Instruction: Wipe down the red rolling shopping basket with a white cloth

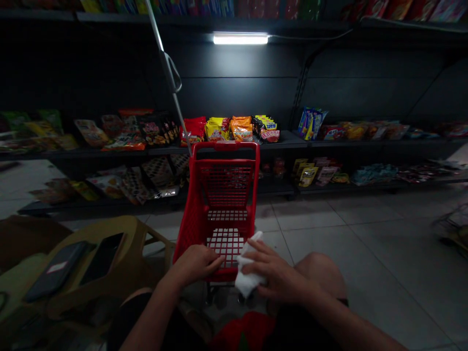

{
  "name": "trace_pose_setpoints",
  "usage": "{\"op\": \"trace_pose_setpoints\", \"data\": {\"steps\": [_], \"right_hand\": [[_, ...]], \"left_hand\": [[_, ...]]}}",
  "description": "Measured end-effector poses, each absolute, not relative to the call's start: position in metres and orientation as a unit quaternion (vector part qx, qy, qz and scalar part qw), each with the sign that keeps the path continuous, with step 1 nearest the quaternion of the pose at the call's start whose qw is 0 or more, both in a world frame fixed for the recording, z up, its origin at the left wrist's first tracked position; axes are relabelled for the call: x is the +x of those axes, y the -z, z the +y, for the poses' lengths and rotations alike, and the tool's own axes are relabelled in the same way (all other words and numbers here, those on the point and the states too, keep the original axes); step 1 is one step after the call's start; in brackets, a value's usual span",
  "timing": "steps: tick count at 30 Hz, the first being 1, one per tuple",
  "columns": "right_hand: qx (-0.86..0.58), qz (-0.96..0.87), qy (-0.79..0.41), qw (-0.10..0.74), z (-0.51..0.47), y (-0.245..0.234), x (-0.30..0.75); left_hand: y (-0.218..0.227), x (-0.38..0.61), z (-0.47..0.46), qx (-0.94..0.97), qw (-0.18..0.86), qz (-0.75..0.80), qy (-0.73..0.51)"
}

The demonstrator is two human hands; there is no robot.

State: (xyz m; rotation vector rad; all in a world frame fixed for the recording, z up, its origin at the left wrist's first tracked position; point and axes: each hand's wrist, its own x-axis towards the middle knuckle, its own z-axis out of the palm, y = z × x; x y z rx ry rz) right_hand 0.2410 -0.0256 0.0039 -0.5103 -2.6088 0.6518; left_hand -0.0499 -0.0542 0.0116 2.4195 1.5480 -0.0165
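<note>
A small red shopping cart [221, 161] with a grid-like plastic basket stands in front of my knees. At its near left corner, my left hand [199, 261] grips the rim, with its fingers bent over the edge. My right hand [268, 268] is closed around a crumpled white cloth [250, 273], which it holds against the near right corner of the basket. The floor shows through the openings in the basket's bottom. A thin metal pole [166, 63] with a grey grip rises from the cart's far left side.
To the left, a beige plastic stool [124, 229] carries a phone [102, 258] and a dark flat case [56, 268]. Behind the cart run dark shelves [288, 140] with bagged snacks [241, 129], under a lit tube lamp [240, 38]. Pale floor tiles [321, 226] extend to the right.
</note>
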Motion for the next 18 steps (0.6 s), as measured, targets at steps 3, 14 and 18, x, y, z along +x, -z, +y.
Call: {"op": "trace_pose_setpoints", "data": {"steps": [3,14,18], "right_hand": [[-0.121,-0.957,-0.213,0.155,-0.022,-0.010,0.245],[-0.269,-0.909,-0.094,0.303,0.256,-0.047,0.207],[-0.356,-0.855,-0.073,0.370,0.263,-0.045,0.184]], "left_hand": [[-0.015,-0.050,-0.060,0.853,0.135,0.505,0.013],[-0.022,-0.042,-0.092,0.848,0.147,0.510,0.008],[-0.020,-0.040,-0.095,0.840,0.138,0.524,0.022]]}}
